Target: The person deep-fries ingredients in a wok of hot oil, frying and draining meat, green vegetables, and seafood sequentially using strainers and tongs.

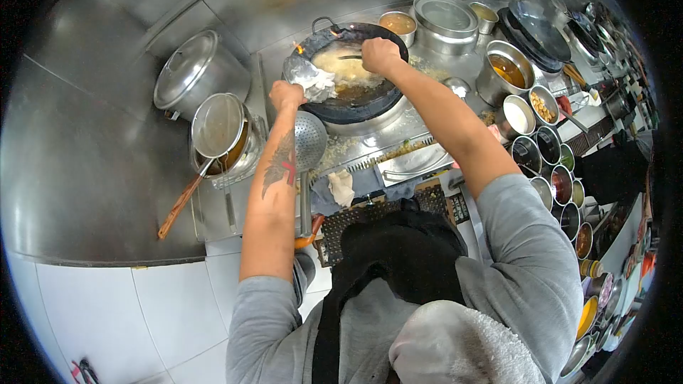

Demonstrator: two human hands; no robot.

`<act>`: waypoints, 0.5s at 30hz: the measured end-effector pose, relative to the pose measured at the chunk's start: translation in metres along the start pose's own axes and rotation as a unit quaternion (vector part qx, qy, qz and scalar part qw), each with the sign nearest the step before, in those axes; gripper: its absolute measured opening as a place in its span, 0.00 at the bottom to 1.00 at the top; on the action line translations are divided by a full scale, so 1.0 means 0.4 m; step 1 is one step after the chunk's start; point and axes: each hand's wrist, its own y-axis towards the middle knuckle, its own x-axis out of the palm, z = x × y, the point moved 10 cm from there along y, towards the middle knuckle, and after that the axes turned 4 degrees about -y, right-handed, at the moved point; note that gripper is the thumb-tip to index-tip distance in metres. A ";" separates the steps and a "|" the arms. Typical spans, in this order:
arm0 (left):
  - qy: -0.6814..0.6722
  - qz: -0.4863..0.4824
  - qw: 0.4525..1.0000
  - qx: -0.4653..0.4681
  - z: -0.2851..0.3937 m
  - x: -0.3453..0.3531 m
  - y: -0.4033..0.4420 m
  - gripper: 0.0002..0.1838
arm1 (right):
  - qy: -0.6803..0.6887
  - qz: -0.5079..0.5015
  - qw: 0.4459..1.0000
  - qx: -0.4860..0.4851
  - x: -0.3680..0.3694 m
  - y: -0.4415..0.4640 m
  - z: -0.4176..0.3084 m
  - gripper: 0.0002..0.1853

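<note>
A black wok [348, 110] on the stove holds pale, foamy, yellowish liquid. My left hand [287, 94] is closed at its left rim, on a crumpled white cloth [319, 87] that lies over the wok's edge. My right hand [382, 55] forms a fist above the right side of the wok, wrapped round a ladle [350, 57]; only a short dark length of it shows, reaching left over the liquid. A small orange flame [299, 48] shows at the wok's upper left edge. Below my left hand lies a perforated skimmer [310, 141].
A large lidded pot [188, 75] and a wire strainer [218, 126] over a container stand at left. Behind the wok are a soup pot [398, 23] and a lidded pot [446, 14]. At right stand an oil pot [506, 71] and several seasoning tins [526, 153].
</note>
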 end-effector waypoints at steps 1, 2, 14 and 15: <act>-0.020 -0.002 1.000 0.017 0.018 0.002 0.000 0.12 | 0.019 0.006 0.999 -0.030 -0.040 -0.027 -0.019 0.13; -0.038 -0.004 0.999 0.034 0.035 0.005 -0.004 0.11 | 0.031 0.000 0.999 -0.045 -0.056 -0.059 -0.031 0.14; 0.080 0.099 0.992 0.022 0.006 0.036 0.060 0.13 | -0.032 -0.018 0.999 -0.014 0.122 0.000 0.078 0.13; 0.082 0.099 0.992 0.018 -0.008 0.027 0.071 0.13 | -0.032 -0.022 0.999 -0.017 0.136 0.030 0.083 0.13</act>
